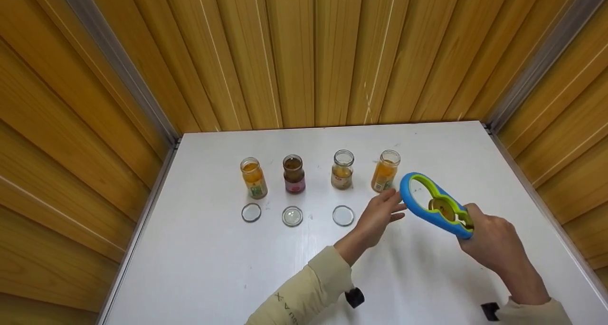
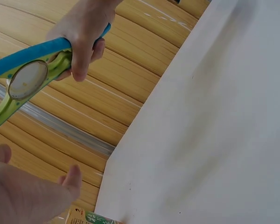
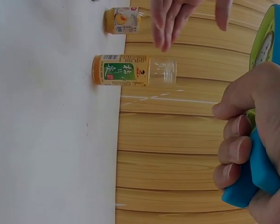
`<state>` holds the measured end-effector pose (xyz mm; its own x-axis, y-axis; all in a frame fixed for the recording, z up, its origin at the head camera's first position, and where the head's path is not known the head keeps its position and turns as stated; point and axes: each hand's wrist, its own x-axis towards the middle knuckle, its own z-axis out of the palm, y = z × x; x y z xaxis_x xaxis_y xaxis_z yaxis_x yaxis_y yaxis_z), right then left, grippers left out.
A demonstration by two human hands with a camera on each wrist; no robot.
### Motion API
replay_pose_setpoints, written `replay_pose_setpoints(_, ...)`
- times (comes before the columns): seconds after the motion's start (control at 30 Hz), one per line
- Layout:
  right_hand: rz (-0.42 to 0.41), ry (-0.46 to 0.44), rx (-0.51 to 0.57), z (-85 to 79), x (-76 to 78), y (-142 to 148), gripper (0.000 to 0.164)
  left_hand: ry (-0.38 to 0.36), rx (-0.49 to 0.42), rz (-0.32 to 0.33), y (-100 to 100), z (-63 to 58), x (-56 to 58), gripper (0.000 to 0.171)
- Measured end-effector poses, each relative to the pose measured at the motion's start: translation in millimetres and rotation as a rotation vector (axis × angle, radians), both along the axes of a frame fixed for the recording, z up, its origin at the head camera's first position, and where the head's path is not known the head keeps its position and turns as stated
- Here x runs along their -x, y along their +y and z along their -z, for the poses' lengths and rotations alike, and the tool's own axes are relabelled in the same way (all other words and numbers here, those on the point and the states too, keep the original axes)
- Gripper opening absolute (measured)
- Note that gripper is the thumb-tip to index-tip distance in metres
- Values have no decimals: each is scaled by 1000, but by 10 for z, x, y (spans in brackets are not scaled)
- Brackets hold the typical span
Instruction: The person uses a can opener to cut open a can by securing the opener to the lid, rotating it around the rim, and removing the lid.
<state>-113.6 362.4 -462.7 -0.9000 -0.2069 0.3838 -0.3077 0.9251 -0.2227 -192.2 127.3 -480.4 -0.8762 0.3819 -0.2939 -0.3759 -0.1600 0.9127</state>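
Note:
My right hand (image 1: pixel 496 242) grips the handle end of a blue and green jar opener (image 1: pixel 427 215), raised above the right side of the table. A gold-rimmed lid (image 1: pixel 441 208) sits in one of the opener's inner rings, and its pale face (image 2: pixel 28 79) shows in the left wrist view. My left hand (image 1: pixel 373 223) is held with fingers extended beside the opener's wide end, gripping nothing; whether it touches the opener I cannot tell. Just behind those fingers stands an uncapped jar (image 1: pixel 383 175) with orange contents and a green label (image 3: pixel 121 71).
Further left, in a row, stand a lidless pale-yellow jar (image 1: pixel 342 173), a dark brown jar (image 1: pixel 294 175) and another orange jar (image 1: pixel 253 178). Before them lie three lids: left (image 1: pixel 251 212), middle (image 1: pixel 292 216) and right (image 1: pixel 343 215). Wood-patterned walls (image 1: pixel 313 54) enclose the white table (image 1: pixel 199 249).

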Motion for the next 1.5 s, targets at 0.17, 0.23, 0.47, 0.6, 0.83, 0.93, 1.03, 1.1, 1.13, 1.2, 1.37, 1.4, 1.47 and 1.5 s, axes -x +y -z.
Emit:
replay_pose_setpoints(0.17, -27, 16, -14, 4, 23, -93, 46, 18, -287, 88, -69, -1, -136, 46)
replay_pose_setpoints(0.23, -32, -3, -16, 2, 29, -140, 45, -6, -363, 108, -100, 2, -174, 46)
replay_pose_setpoints(0.47, -61, -48, -22, 17, 31, -287, 45, -70, -513, 155, -197, 42, -242, 48)
replay_pose_setpoints(0.6, -77, -53, -28, 40, 32, -360, 47, -52, -544, 198, -251, 69, -262, 47)
replay_pose_setpoints(0.83, -129, -24, -41, 121, 29, -463, 46, -84, -535, 204, -364, 146, -339, 46)
replay_pose_setpoints(0.93, -132, -44, -48, 150, 12, -497, 45, -87, -534, 217, -401, 174, -372, 46)
replay_pose_setpoints(1.03, -131, -54, -67, 175, -6, -526, 46, -82, -535, 228, -430, 198, -395, 44)
replay_pose_setpoints(1.1, -133, -61, -74, 187, -15, -545, 45, -80, -533, 233, -450, 212, -410, 43)
replay_pose_setpoints(1.13, -135, -64, -78, 195, -15, -556, 45, -79, -528, 238, -462, 220, -414, 43)
replay_pose_setpoints(1.2, -137, -73, -80, 209, -14, -577, 45, -82, -522, 257, -484, 235, -426, 44)
replay_pose_setpoints(1.37, -156, -92, -75, 253, -17, -618, 44, -92, -519, 309, -529, 281, -456, 47)
replay_pose_setpoints(1.4, -161, -94, -74, 261, -19, -623, 44, -92, -519, 314, -536, 289, -462, 47)
replay_pose_setpoints(1.47, -167, -95, -76, 278, -26, -632, 44, -90, -513, 324, -545, 304, -471, 47)
replay_pose_setpoints(1.5, -171, -99, -75, 288, -29, -634, 44, -91, -510, 328, -548, 311, -475, 47)
